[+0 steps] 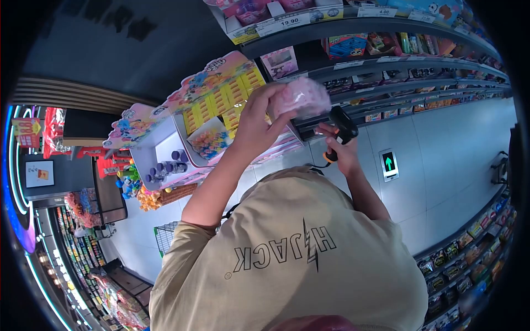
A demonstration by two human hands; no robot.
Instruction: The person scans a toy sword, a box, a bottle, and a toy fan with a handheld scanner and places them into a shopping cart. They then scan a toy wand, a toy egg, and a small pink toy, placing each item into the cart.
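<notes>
The head camera looks down over the person's own beige T-shirt point(287, 259), printed with dark lettering, into a shop aisle.

Left hand point(255, 124): raised at about 12 o'clock from the torso, fingers and thumb closed around a pink package point(302, 96). The package is soft-looking and rounded, pale pink with lighter mottled patches. It is blurred, so any print or label cannot be read. It projects from the hand toward 2 o'clock, in front of the shelf edge.

Right hand point(343, 157): at about 1 o'clock from the torso, wrapped fully around the grip of a black handheld scanner point(343, 126). An orange part shows at the base of the grip, with a dark cable running off toward 8 o'clock. The scanner head sits just below and to the right of the pink package, close to it. Whether they touch cannot be told.

Surroundings: grey shelving point(386, 25) at 12 to 2 o'clock carries toys and boxed goods, with price tags reading 19.90 and 4.00. A pink and yellow cardboard display stand point(215, 91) stands at 10 o'clock, holding small dark jars. A green arrow sign point(389, 164) is set in the pale floor at 3 o'clock. A low shelf of packets point(469, 248) runs along 4 o'clock.
</notes>
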